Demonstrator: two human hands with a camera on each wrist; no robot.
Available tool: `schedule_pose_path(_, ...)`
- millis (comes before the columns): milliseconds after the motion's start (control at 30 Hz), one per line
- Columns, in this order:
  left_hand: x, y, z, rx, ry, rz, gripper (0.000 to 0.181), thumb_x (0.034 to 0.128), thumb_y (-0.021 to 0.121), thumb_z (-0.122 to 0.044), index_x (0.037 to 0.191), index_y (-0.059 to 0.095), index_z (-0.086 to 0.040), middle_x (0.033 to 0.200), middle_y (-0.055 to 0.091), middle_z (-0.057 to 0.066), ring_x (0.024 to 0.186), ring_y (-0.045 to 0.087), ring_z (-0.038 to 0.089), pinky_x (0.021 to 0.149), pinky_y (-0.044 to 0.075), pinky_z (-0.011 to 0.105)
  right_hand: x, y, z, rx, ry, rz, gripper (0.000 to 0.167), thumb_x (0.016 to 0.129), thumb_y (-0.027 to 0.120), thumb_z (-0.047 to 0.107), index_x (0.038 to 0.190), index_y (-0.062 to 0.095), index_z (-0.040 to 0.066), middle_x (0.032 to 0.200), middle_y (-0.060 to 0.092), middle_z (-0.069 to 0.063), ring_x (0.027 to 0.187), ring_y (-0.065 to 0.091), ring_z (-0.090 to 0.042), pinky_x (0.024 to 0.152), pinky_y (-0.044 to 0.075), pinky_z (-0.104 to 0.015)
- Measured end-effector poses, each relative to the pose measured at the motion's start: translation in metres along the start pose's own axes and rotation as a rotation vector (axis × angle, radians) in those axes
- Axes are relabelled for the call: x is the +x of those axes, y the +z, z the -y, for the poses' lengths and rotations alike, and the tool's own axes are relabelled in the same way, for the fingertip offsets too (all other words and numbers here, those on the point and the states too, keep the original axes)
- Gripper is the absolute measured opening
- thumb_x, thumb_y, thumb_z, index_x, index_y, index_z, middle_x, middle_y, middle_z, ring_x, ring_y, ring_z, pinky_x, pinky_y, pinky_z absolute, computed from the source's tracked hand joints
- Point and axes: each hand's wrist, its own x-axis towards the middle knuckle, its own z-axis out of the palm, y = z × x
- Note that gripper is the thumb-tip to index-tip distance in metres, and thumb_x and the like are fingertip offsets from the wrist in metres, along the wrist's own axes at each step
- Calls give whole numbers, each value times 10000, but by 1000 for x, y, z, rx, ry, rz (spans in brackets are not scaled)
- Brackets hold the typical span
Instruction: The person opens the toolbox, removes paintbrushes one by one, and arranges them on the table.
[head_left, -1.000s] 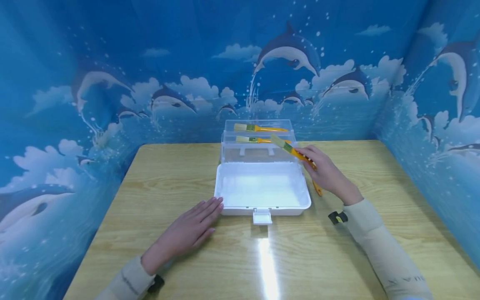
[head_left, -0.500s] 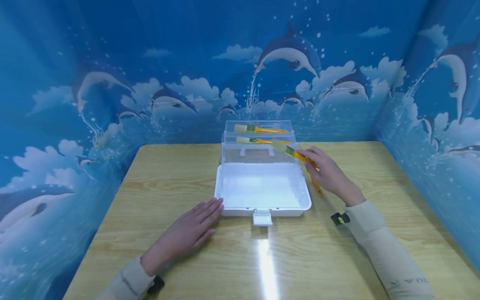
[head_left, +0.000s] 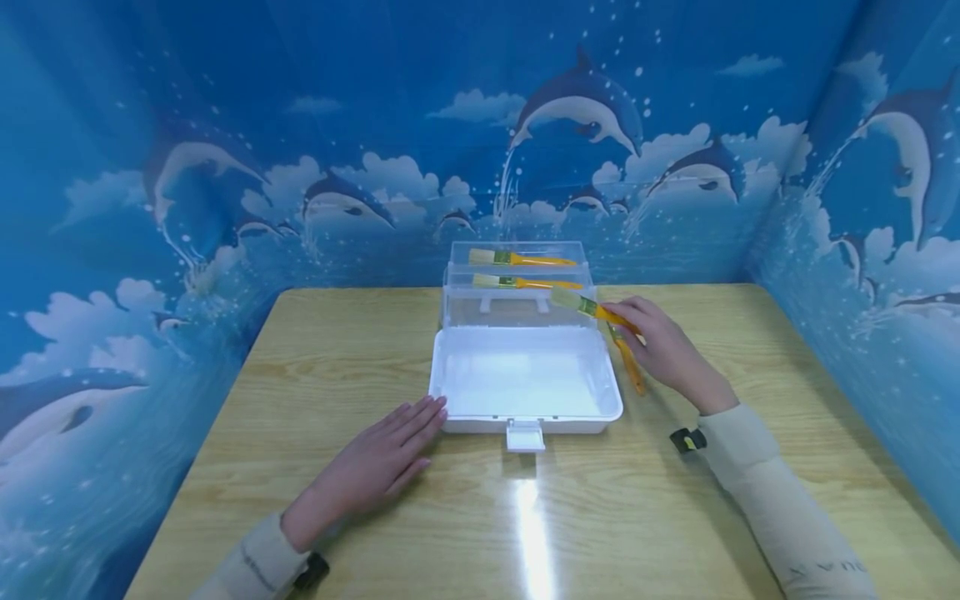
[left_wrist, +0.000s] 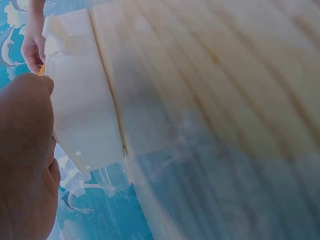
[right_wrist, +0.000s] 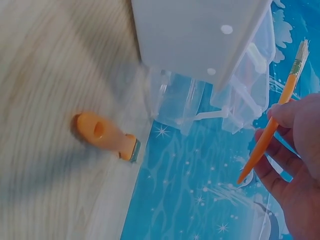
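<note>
Well, the right hand (head_left: 660, 343) pinched an orange-handled paintbrush (head_left: 588, 306), while the left hand (head_left: 375, 460), fingers straight, touched the white box (head_left: 480, 425).

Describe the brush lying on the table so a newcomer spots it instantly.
Find the open white box on the wooden table. Beside its right side in the head view, near the right hand, lies an orange-handled brush. It alone lies on the table: the held brush is in that hand, and two more brushes are in the box's clear rear section.
</note>
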Motion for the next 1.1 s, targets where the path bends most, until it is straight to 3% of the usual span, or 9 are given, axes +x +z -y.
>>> schedule_pose_path(333, 0, 0, -1, -12, -9, 9, 652, 1075, 487, -345, 1619, 229, -95, 1705, 168, 55, 1560, 203, 215, 1288, 163, 374, -9, 0, -9, -23, 11, 0, 466, 948, 644, -79, 1395, 593, 42, 1210, 619, -126, 1059, 628, -295, 851, 608, -492)
schedule_pose_path(633, 0, 0, 0, -17, -8, 0, 662, 1073, 495, -351, 1622, 221, -102, 1708, 157, 44, 1564, 189, 206, 1284, 186, 388, -17, -3, -18, -44, 13, -1, 461, 960, 632, -71, 1407, 575, 26, 1205, 614, -138, 1047, 624, -304, 856, 603, -512)
schedule_pose_path(933, 0, 1, -1, -9, 1, -33, 679, 1055, 538, -340, 1617, 247, -94, 1703, 190, 56, 1554, 231, 229, 1301, 90, 323, -22, -3, -23, -48, 15, -1, 456, 963, 629, -70, 1407, 568, 16, 1196, 616, -147, 1027, 626, -303, 839, 607, -514)
schedule_pose_path(1100, 0, 2, -1, -5, -1, -27, 674, 1061, 524, -345, 1619, 240, -97, 1703, 186, 56, 1555, 228, 225, 1298, 124, 344, -25, -3, -25, -55, 12, -21, 453, 952, 641, -76, 1393, 575, 1, 1190, 625, -160, 1034, 632, -322, 851, 596, -528)
